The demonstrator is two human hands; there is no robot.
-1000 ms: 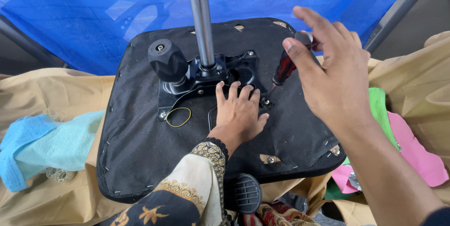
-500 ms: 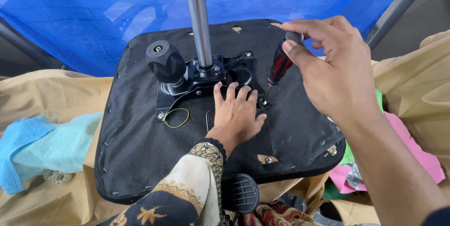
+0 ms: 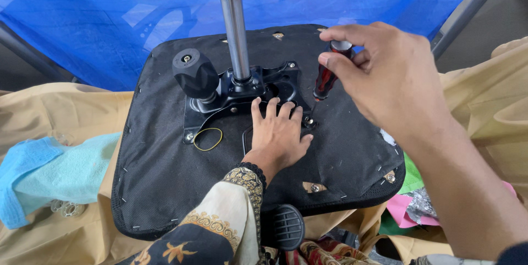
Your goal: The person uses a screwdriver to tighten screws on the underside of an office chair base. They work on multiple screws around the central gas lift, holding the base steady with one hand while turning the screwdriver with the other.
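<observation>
Nearby: yellow rubber band (image 3: 207, 139) | round black knob (image 3: 195, 74) | gas-lift post (image 3: 237, 34) between

Matt black fabric covered the upturned chair seat (image 3: 165, 177).
A polished metal column (image 3: 237, 37), a glossy translucent red screwdriver handle (image 3: 325, 78) and a ribbed black plastic knob (image 3: 195, 73) caught the light.

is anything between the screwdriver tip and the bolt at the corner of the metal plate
Nothing visible blocks it. The right hand holds the screwdriver over the bolt; the left hand lies flat beside it, fingertips near but not covering.
</observation>
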